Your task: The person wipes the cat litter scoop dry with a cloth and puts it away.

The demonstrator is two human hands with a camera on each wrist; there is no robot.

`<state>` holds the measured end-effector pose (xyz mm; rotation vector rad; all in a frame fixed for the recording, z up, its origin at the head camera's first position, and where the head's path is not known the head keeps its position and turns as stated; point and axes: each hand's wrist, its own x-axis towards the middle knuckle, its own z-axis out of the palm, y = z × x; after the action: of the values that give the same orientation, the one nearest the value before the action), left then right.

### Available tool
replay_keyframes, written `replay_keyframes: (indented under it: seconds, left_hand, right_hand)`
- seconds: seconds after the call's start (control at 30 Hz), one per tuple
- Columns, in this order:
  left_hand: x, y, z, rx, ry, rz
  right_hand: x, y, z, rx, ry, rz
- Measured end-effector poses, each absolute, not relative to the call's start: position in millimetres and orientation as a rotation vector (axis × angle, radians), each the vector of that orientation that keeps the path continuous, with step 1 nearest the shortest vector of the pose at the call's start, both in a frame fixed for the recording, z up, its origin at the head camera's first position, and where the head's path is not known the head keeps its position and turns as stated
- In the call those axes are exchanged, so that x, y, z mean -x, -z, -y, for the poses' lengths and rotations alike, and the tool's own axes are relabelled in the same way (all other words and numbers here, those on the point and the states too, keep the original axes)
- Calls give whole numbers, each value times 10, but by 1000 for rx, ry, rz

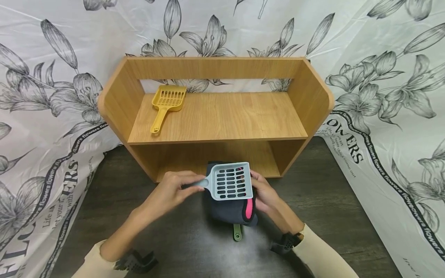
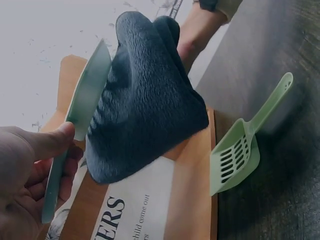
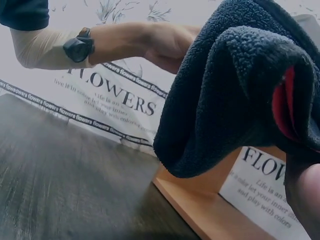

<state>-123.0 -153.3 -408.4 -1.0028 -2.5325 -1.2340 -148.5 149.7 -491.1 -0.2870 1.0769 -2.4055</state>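
Observation:
A pale blue-grey slotted litter scoop (image 1: 213, 182) is held by its handle between the thumb and fingers of my left hand (image 1: 170, 191). Behind and below its slotted pan hangs a dark navy cloth (image 1: 224, 212), fuzzy on the outside with pink showing in a fold (image 3: 282, 107). My right hand (image 1: 265, 195) grips this cloth at the pan's right side; the cloth hides part of the fingers. Underneath, a green litter scoop (image 2: 235, 155) lies on the dark table, only its handle end (image 1: 237, 233) visible from the head view.
A wooden two-level shelf (image 1: 217, 139) stands just beyond the hands. On its upper board, at the left, lies a yellow litter scoop (image 1: 169, 101). Flower-printed white sheeting (image 1: 375, 100) surrounds the dark wooden table (image 1: 174, 247).

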Motion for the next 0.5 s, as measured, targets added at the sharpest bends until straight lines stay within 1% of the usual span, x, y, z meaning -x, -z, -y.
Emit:
replay_keyframes:
  seconds: [0.23,0.5]
  left_hand:
    - [1225,4101,1548,983,1266,2563]
    - [1236,4106,1594,984,1138,2565]
  right_hand:
    - [1463,4829,-1653,308,2399,-1010]
    - [1514,4822,-1909,357,2432,-1024]
